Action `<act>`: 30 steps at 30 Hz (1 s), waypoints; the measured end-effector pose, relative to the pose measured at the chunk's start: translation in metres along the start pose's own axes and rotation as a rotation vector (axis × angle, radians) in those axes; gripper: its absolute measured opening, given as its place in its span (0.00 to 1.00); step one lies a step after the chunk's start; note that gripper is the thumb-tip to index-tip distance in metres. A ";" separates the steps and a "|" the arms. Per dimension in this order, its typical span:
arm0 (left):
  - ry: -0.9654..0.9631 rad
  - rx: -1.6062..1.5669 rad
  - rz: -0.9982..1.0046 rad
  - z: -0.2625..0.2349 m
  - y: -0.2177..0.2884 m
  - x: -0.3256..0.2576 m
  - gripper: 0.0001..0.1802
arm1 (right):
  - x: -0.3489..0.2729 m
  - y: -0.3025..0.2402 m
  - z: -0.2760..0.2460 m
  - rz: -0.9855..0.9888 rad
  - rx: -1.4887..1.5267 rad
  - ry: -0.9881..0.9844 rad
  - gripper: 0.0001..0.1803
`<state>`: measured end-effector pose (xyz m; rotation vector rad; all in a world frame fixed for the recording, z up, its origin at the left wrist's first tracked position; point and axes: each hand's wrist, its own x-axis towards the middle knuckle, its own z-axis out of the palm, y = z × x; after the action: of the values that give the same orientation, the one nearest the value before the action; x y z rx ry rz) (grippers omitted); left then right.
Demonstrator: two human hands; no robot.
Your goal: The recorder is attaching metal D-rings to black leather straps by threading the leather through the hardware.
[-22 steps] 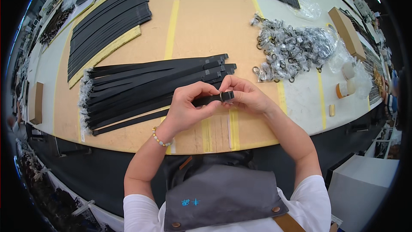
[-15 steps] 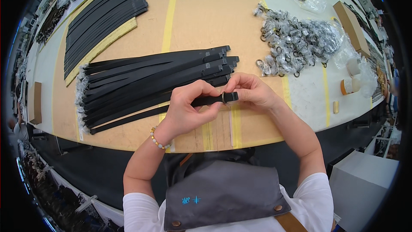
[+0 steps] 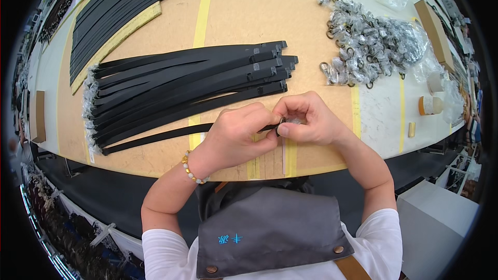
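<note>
A wide tan worktable (image 3: 249,5) carries a fanned stack of black straps (image 3: 187,85) across its middle, a second stack of black straps (image 3: 122,13) toward the far left, and a heap of wrapped metal clasps (image 3: 371,39) at the right. Just nearer than the fanned stack, at the table's near edge, the left hand (image 3: 236,137) and right hand (image 3: 306,119) meet, both closed on one end of a single black strap (image 3: 155,137) that trails away to the left. Where the fingertips pinch together, a small metal piece (image 3: 290,121) sits, mostly hidden.

Long black strap (image 3: 155,137), flat on the tan table, right end pinched between both hands
</note>
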<state>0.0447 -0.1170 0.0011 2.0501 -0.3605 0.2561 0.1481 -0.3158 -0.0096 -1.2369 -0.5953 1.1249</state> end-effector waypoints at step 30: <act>-0.046 -0.013 -0.241 0.004 -0.007 0.005 0.11 | -0.001 -0.010 -0.005 0.219 -0.133 0.092 0.14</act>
<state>0.0515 -0.1181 -0.0046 2.0666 -0.1401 0.0597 0.1556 -0.3186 -0.0015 -1.4878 -0.4791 1.2179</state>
